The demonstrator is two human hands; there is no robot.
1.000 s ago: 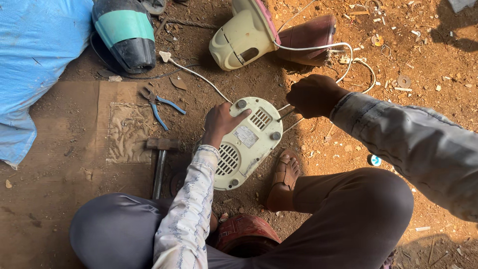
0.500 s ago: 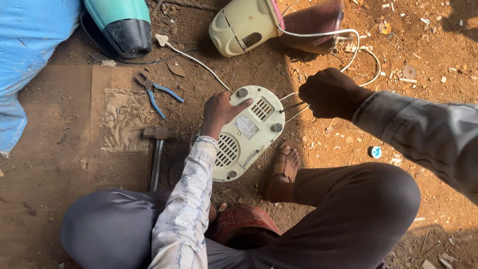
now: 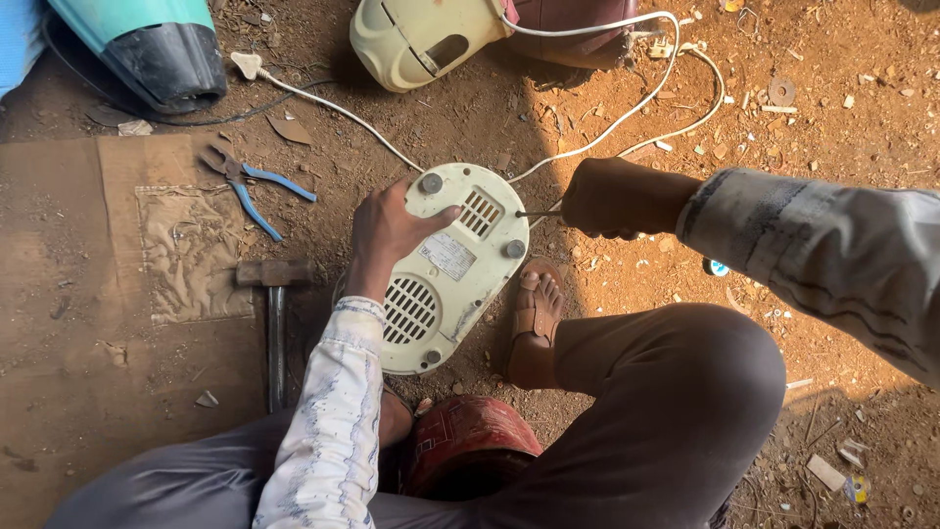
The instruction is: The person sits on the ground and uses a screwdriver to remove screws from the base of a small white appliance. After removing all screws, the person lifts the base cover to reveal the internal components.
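hammer [image 3: 275,323]: lying flat on the cardboard sheet [image 3: 88,323] at the left, head up top. Parked within arm's reach, I'd say.
pliers [image 3: 250,186]: blue handles, also dropped on the cardboard, just above the hammer.
left hand [image 3: 387,235]: spread flat on the appliance's upper left edge, thumb hooked over the rim next to a round foot. Fingers are loosely wrapped round the casing; looks like it's pinning the thing down so it can't slide in the dirt.
appliance [image 3: 446,269]: cream oval unit, flipped underside up on the ground between the person's knees, vents and a label facing the camera. Bottom-up presumably so the underside is reachable.
right hand [image 3: 617,196]: curled into a tight fist round a screwdriver [image 3: 539,214], thin shaft running sideways into the casing's right edge.
foot [image 3: 534,318]: sandalled, planted right against the casing's lower right.
hard to see: the screwdriver handle is buried in the fist and the tip is too small to make out. Second cream shell [image 3: 416,39] and teal housing [image 3: 147,39] get cut off by the top edge. White cord [image 3: 627,108] loops toward the appliance, but I can't tell where it joins it.
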